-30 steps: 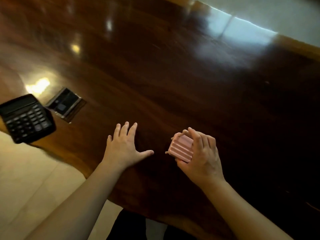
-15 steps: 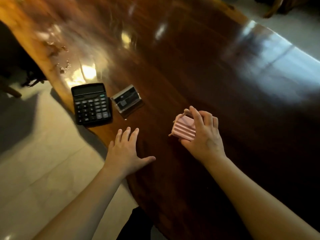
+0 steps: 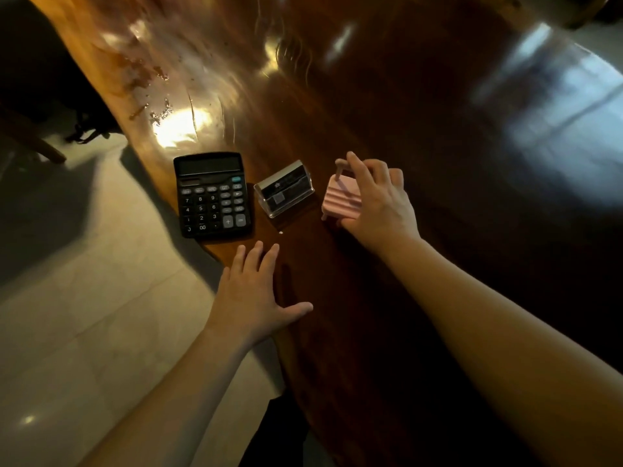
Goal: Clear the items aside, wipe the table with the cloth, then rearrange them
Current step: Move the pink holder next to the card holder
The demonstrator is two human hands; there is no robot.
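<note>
While the left hand (image 3: 251, 298) rests flat and empty on the tabletop (image 3: 421, 136), the right hand (image 3: 379, 203) has its fingers (image 3: 357, 166) closed around the pink ridged case (image 3: 340, 200), just at 3 o'clock of the clear card holder (image 3: 284, 188) and calculator (image 3: 212, 195), nearest the right hand.

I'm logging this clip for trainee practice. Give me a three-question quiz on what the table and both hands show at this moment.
1. True or false: the right hand grips the small pink ribbed suitcase-shaped box.
2. Which item lies between the black desk calculator and the pink box?
A. the clear plastic card holder
B. a folded cloth
C. a pen
3. Fill in: the left hand lies flat and ____ on the glossy dark wooden table, holding nothing.

Key: 1 true; 2 A; 3 open.
</note>
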